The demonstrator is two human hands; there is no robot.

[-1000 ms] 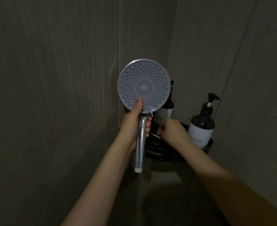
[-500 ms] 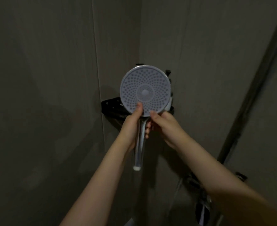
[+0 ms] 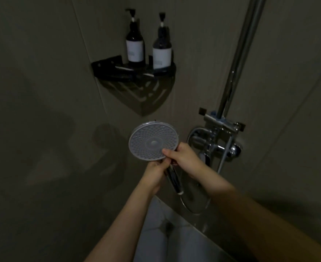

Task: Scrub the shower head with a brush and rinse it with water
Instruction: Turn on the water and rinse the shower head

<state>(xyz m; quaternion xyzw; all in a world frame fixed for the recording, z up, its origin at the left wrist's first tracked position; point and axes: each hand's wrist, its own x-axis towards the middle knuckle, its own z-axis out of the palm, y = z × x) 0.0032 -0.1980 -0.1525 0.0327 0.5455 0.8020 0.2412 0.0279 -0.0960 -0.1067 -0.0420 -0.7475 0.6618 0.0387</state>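
The round shower head (image 3: 153,140), its pale dotted face turned toward me, is in the middle of the view, with a chrome handle (image 3: 173,179) running down and to the right. My left hand (image 3: 155,173) grips the top of the handle just under the head. My right hand (image 3: 184,159) holds the head's lower right edge, thumb on the face. A thin white stick, possibly the brush (image 3: 122,68), lies on the black corner shelf (image 3: 106,66); it is too dim to be sure.
Two dark pump bottles (image 3: 134,43) (image 3: 162,48) stand on the shelf in the wall corner. The chrome mixer valve (image 3: 215,144) and riser pipe (image 3: 239,59) are on the right wall. The hose (image 3: 195,208) loops below the handle. White floor tiles (image 3: 161,224) show below.
The shower head has come down and tilted, well below the shelf. My right hand moved from the shelf to the rim of the head. The view dropped, revealing the valve.
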